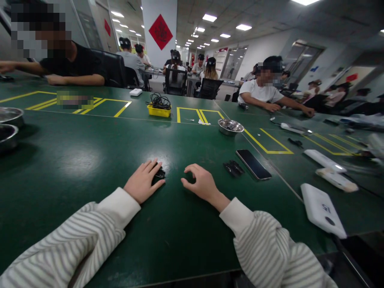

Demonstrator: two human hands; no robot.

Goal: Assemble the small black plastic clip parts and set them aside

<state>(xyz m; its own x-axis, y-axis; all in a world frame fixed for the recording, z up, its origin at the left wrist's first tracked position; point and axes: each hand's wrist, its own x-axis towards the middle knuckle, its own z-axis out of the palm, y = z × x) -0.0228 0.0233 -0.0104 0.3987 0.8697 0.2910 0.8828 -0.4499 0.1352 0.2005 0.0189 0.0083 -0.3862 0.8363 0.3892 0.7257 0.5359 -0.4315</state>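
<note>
"Two bare hands over the green tabletop (168, 236). Which step would you call this?"

"Handling small black pieces (161, 173), I'd judge. They lie partly under the left hand (144, 182), between its thumb and index finger. Setting down or taking up, I can't tell."

"What would a next move call for?"

"A careful fingertip pinch, I think, since the pieces look small and low. The right hand (201, 183) is well apart from them, so it would need to cross that gap first."

"And the fingers?"

"On the left, spread and laid nearly flat, thumb held away; they seem to touch the pieces, though the hand hides some of the contact. On the right, curled into a loose C, a clear gap between thumb and index, nothing held."

"Anything nearby?"

"Another black cluster (234, 169) to the right of that hand, just beside a dark-screened phone (253, 164). Farther off, a metal bowl (231, 127) and a yellow tray (159, 113) heaped with black cables (160, 101)."
</note>
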